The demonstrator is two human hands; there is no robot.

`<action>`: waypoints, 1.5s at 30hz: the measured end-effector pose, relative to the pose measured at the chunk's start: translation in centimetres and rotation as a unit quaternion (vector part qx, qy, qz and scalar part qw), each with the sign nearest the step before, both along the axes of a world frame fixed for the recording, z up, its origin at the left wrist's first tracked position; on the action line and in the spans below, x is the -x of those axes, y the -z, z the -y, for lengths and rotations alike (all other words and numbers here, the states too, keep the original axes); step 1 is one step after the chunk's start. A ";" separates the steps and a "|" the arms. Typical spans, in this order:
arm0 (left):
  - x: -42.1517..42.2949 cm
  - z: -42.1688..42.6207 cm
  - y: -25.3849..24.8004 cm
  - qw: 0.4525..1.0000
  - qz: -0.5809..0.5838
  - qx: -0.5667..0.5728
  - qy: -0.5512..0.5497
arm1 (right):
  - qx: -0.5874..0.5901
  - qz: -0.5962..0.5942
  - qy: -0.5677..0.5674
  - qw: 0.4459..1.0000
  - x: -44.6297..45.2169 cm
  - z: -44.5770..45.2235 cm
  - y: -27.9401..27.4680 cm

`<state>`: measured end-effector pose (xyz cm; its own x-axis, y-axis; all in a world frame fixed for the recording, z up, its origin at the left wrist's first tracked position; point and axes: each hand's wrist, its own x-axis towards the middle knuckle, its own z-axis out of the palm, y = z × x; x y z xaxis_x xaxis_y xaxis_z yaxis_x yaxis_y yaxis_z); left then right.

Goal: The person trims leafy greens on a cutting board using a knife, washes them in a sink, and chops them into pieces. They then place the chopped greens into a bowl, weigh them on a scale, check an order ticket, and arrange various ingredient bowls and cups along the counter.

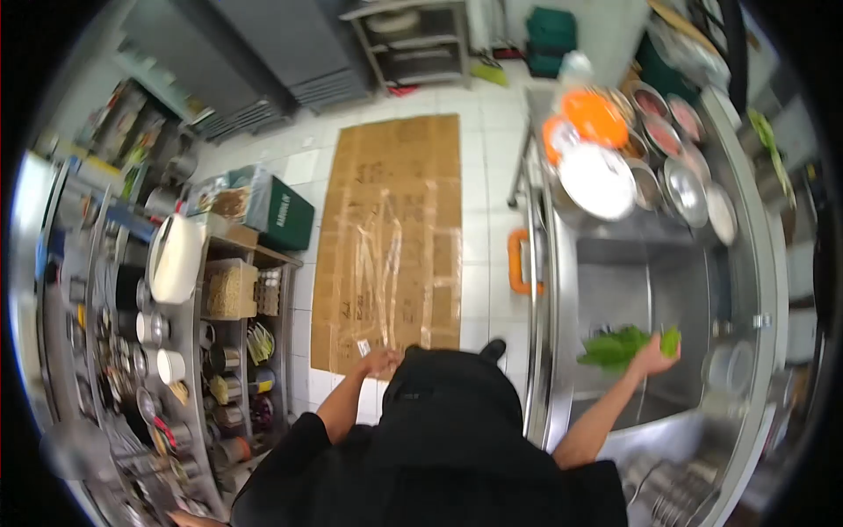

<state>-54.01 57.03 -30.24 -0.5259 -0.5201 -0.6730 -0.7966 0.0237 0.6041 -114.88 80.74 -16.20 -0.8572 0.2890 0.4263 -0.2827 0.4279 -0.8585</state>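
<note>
Head view: your right hand (654,358) has its fingers closed around the leafy greens (617,348), held over the steel sink (632,395), leaves pointing left. Your left hand (378,361) is over the near edge of the taped cardboard sheet (391,237); too small to tell its finger state. White lid (597,181) sits beyond the basin, near metal bowls (685,191).

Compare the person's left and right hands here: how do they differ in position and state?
The right hand is over the sink, while the left hand is above the near end of the cardboard.
The right hand grips leafy greens; the left hand shows nothing held.
Both are bare, with forearms uncovered below black sleeves.
</note>
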 end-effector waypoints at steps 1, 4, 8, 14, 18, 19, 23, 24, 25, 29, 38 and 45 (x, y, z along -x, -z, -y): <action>0.3 1.8 0.1 0.995 -0.024 -0.093 -0.022 | 0.143 0.031 -0.059 0.987 1.4 1.2 1.1; -3.1 0.5 4.0 0.995 -0.038 0.071 0.065 | -0.126 0.037 -0.028 0.991 1.2 1.2 -1.9; -3.0 1.3 -3.1 0.985 -0.042 -0.046 -0.161 | -0.092 -0.047 -0.128 0.986 -4.3 5.4 -9.5; 5.3 7.7 -19.6 0.913 -0.363 0.093 -0.162 | -0.092 -0.035 -0.483 0.870 -20.7 20.7 -19.5; 8.3 11.8 -26.7 0.834 -0.478 0.272 -0.045 | -0.092 -0.006 -0.649 0.755 -33.6 30.8 -21.9; 8.1 12.6 -27.0 0.830 -0.479 0.282 -0.057 | -0.108 -0.027 -0.673 0.731 -36.1 32.8 -22.2; 5.6 16.5 -26.5 0.843 -0.471 0.235 -0.114 | -0.040 0.043 -0.777 0.627 -45.6 38.3 -21.7; 4.1 17.8 -26.9 0.843 -0.505 0.145 -0.117 | -0.033 0.039 -0.793 0.607 -47.4 39.5 -21.2; 2.7 18.5 -27.0 0.840 -0.506 0.150 -0.124 | -0.035 0.035 -0.798 0.600 -49.3 40.5 -21.1; -4.2 20.7 -28.5 0.787 -0.484 0.257 -0.283 | 0.082 0.159 -0.842 0.509 -54.2 45.5 -20.3; -10.2 34.1 -27.2 0.779 -0.487 0.236 -0.319 | 0.141 0.304 -0.873 0.355 -59.6 60.7 -17.1; -8.9 43.7 -23.8 0.750 -0.454 0.219 -0.429 | 0.050 0.345 -0.849 0.398 -59.7 71.1 -16.0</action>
<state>-45.14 13.32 -6.40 -0.0099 -0.9956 0.0936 0.1021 0.0921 0.9905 -55.18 9.65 -0.19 0.2440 -0.9695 -0.0210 0.2255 0.0778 -0.9711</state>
